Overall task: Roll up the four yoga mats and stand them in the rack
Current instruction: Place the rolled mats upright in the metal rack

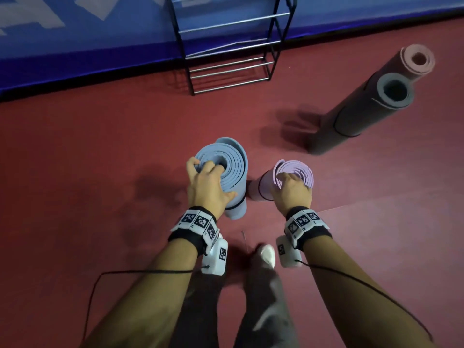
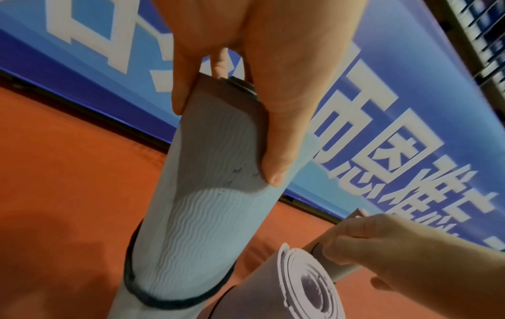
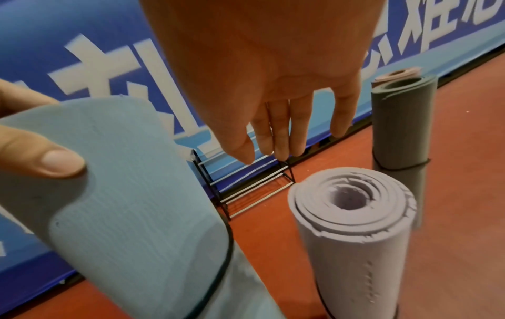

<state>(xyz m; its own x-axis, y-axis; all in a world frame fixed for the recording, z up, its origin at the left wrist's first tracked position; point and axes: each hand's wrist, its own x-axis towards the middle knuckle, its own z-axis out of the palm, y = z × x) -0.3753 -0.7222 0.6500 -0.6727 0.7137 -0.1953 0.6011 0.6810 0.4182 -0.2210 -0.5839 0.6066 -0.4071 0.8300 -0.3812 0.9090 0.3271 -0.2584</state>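
Two rolled mats: left hand (image 1: 206, 189) grips blue mat (image 1: 227, 167), right hand (image 1: 291, 190) above lilac mat (image 1: 297, 172).

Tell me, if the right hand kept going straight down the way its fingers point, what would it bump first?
Probably the top end of the rolled lilac foam yoga mat. The right hand hangs open just above it, fingers pointing down; the head view makes it look like touching, so the gap is hard to judge.
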